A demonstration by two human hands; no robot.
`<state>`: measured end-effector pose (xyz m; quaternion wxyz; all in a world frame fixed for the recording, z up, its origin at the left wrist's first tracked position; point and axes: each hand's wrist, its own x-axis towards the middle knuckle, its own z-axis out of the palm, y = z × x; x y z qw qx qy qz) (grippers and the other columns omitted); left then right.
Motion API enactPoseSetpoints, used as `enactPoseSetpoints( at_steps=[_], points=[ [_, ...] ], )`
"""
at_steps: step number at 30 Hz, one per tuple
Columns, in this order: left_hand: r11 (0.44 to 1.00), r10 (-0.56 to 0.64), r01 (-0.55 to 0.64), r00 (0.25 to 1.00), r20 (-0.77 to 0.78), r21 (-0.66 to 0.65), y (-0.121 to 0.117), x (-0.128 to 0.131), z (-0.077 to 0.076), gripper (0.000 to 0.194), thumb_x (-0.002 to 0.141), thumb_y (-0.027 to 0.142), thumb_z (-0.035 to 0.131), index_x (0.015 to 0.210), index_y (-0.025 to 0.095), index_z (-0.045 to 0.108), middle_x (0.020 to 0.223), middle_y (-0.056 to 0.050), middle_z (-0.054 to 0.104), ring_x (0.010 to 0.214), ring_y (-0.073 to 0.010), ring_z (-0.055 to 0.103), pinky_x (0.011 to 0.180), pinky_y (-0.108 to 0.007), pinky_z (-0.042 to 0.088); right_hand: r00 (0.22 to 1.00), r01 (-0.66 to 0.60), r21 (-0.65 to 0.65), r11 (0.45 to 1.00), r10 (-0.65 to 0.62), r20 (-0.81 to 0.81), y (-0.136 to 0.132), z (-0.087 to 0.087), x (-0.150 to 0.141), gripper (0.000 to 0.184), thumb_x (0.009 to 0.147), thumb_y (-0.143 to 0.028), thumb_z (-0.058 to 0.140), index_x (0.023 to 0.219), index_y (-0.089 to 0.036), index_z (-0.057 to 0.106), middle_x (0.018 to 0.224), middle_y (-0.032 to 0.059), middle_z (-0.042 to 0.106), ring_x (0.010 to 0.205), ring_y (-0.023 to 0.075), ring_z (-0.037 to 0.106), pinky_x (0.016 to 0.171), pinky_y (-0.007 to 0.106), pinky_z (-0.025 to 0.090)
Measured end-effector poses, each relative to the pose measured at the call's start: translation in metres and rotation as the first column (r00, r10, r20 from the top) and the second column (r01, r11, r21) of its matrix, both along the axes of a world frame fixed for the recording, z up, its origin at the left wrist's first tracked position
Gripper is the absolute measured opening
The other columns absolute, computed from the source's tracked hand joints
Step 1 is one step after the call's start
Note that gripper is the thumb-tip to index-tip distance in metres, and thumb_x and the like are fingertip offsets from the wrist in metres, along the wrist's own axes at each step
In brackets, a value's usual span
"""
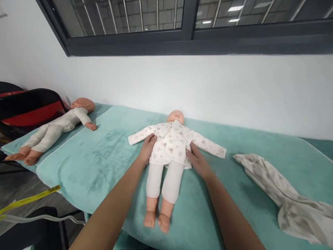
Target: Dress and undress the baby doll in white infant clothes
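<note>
A baby doll (pixel 175 116) lies on its back in the middle of the bed, its head toward the wall. It wears white leggings (pixel 153 180) and a white, printed baby shirt (pixel 170 142) with the long sleeves spread out to both sides. The front panels overlap over the chest. My left hand (pixel 148 147) is closed on the shirt at the doll's side, below the left sleeve. On the opposite side, my right hand (pixel 196 159) grips the shirt's edge with bent fingers. Some of the fingertips are hidden by the cloth. The doll's hands do not show.
A second doll (pixel 65 121) in white clothes lies at the left end of the green-covered bed (pixel 104 166). Crumpled printed cloth (pixel 278 187) lies at the right. Black-and-red chairs (pixel 36 107) stand at the left, a yellow strap (pixel 31 198) below. Wall and window border the back.
</note>
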<state>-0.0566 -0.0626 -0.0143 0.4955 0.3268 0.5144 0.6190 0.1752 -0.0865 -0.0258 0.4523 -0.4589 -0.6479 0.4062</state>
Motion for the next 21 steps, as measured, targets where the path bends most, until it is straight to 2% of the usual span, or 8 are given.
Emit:
enactPoseSetpoints(
  at_steps=[3,6,8,11,15,17,21],
  points=[
    [1.0,0.009,-0.01,0.999,0.047,0.019,0.01,-0.002,-0.005,0.028,0.079,0.039,0.071,0.096,0.018,0.066,0.103,-0.007,0.071,0.094,-0.0177,0.066,0.082,-0.027,0.052,0.991,0.133,-0.042,0.99,-0.133,0.007,0.002,0.0,0.001,0.05,0.088,-0.048,0.052,0.132,-0.025,0.057,0.139,0.0063,0.058,0.129,0.025,0.051,0.11,0.043,0.039],
    [0.998,-0.037,0.024,0.976,0.213,0.064,0.017,-0.005,-0.009,0.028,0.083,0.042,0.065,0.093,0.016,0.063,0.091,-0.008,0.071,0.087,-0.0185,0.068,0.082,-0.033,0.054,0.925,0.376,-0.059,0.925,-0.371,0.076,0.004,-0.001,0.006,0.041,0.085,-0.048,0.051,0.11,-0.02,0.067,0.117,0.0095,0.069,0.11,0.0265,0.062,0.1,0.044,0.045],
    [0.994,-0.007,-0.033,0.937,0.349,0.108,0.023,-0.01,-0.011,0.021,0.082,0.033,0.068,0.09,0.016,0.06,0.087,-0.006,0.07,0.087,-0.0173,0.068,0.085,-0.034,0.055,0.876,0.469,-0.031,0.883,-0.46,0.145,0.005,-0.002,0.01,0.039,0.085,-0.046,0.049,0.103,-0.017,0.068,0.107,0.0104,0.071,0.102,0.0264,0.063,0.096,0.044,0.046],
    [0.976,0.088,-0.167,0.89,0.448,0.141,0.031,-0.028,-0.012,0.011,0.084,0.021,0.066,0.088,0.017,0.056,0.093,-0.005,0.07,0.091,-0.0145,0.068,0.092,-0.034,0.054,0.829,0.468,0.106,0.877,-0.478,0.29,0.008,-0.006,0.012,0.039,0.084,-0.039,0.047,0.108,-0.015,0.067,0.112,0.0131,0.068,0.11,0.0284,0.059,0.101,0.046,0.042],
    [0.968,0.104,-0.204,0.856,0.506,0.147,0.04,-0.056,-0.015,0.002,0.091,0.019,0.056,0.092,0.018,0.056,0.103,-0.007,0.069,0.097,-0.0148,0.067,0.097,-0.038,0.053,0.752,0.391,0.308,0.867,-0.494,0.435,0.012,-0.016,0.01,0.044,0.083,-0.028,0.046,0.123,-0.015,0.06,0.134,0.0162,0.056,0.129,0.0298,0.045,0.11,0.046,0.034],
    [0.966,0.117,-0.218,0.845,0.523,0.136,0.043,-0.064,-0.017,0.003,0.092,0.018,0.055,0.094,0.018,0.056,0.102,-0.008,0.069,0.098,-0.0158,0.068,0.097,-0.04,0.054,0.717,0.361,0.344,0.867,-0.494,0.492,0.014,-0.02,0.007,0.044,0.083,-0.026,0.047,0.125,-0.017,0.058,0.138,0.0158,0.052,0.131,0.0299,0.043,0.109,0.045,0.034],
    [0.954,0.206,-0.285,0.853,0.48,0.097,0.049,-0.066,-0.022,0.005,0.095,0.021,0.049,0.094,0.018,0.053,0.102,-0.009,0.069,0.096,-0.0182,0.069,0.09,-0.042,0.056,0.667,0.342,0.311,0.887,-0.462,0.584,0.015,-0.021,0.004,0.039,0.082,-0.026,0.05,0.12,-0.02,0.06,0.127,0.0138,0.06,0.125,0.03,0.049,0.108,0.044,0.035]
  ],
)
